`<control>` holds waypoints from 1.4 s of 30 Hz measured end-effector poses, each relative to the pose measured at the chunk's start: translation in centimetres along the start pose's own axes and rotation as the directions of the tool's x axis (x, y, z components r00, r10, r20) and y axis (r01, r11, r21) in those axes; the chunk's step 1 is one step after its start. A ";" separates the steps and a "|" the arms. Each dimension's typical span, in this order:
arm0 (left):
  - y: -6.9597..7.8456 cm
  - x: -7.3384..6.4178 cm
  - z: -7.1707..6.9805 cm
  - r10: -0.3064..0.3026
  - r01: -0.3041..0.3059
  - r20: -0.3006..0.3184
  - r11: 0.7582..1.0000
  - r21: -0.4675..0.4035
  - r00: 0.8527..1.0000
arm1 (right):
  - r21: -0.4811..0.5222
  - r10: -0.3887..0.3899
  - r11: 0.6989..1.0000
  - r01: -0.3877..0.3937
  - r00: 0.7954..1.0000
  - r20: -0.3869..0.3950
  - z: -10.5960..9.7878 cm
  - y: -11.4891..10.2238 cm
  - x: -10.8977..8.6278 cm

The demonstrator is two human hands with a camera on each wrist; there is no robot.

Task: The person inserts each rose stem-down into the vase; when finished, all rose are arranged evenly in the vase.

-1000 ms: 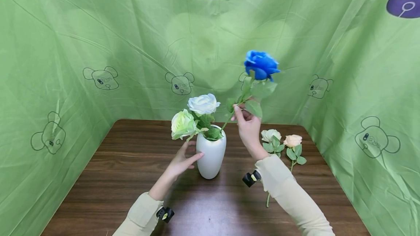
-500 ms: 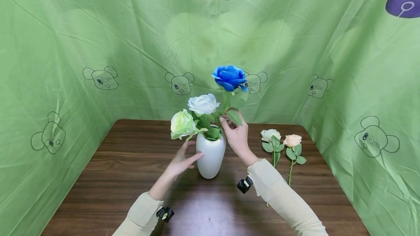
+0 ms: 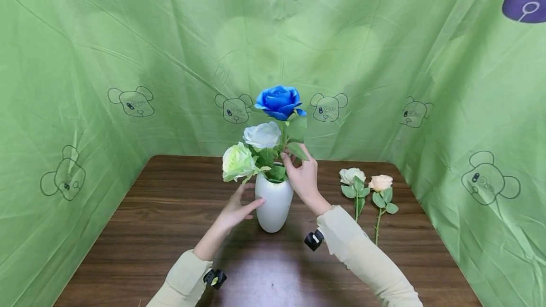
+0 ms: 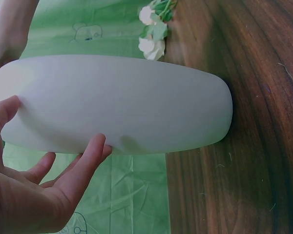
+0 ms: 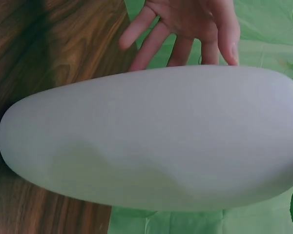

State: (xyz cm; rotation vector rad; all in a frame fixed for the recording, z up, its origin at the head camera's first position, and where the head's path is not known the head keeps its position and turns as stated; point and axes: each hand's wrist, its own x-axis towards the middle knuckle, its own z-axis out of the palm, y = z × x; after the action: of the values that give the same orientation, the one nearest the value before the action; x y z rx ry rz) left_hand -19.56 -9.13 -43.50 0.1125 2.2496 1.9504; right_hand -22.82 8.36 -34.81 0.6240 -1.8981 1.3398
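Note:
A white vase (image 3: 274, 207) stands upright on the wooden table. My left hand (image 3: 236, 208) rests against its left side, thumb at the front; in the right wrist view that left hand (image 5: 185, 24) has straight, spread fingers. My right hand (image 3: 302, 174) pinches the stem of a blue rose (image 3: 279, 102) just above the rim at the right. Its bloom is highest; the stem's lower part is hidden by hand and leaves. A pale blue-white rose (image 3: 262, 135) and a light green rose (image 3: 239, 161) lean left out of the vase.
On the table (image 3: 179, 212) to the right lie a cream rose (image 3: 352, 175) and a peach rose (image 3: 381, 183), stems partly behind my right sleeve (image 3: 362, 250). Green printed cloth (image 3: 179, 60) encloses the table at the back and sides.
My right hand has moved left and down with the blue rose, which now stands more upright over the vase, behind the pale blue-white one. The left hand and vase stay put.

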 end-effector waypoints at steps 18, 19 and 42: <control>-0.1 0.1 0.0 0.007 -0.007 -0.002 1.000 0.004 1.000 | -0.204 0.080 0.976 -0.071 0.996 0.034 1.4 2.6 -2.1; -0.1 0.1 0.0 0.007 -0.007 0.000 1.000 0.002 1.000 | -0.225 0.083 0.972 -0.073 0.996 0.035 1.4 2.5 -2.2; 2.8 -1.7 0.1 0.014 -0.014 0.022 1.000 -0.008 1.000 | 0.039 0.146 0.985 -0.166 0.939 0.313 -0.3 1.5 3.9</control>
State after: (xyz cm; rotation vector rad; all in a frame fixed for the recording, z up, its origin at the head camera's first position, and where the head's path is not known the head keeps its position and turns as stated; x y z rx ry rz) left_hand -18.04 -8.86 -40.61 0.1483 2.2330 1.9550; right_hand -26.24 9.25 -32.54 0.7658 -2.2009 1.4782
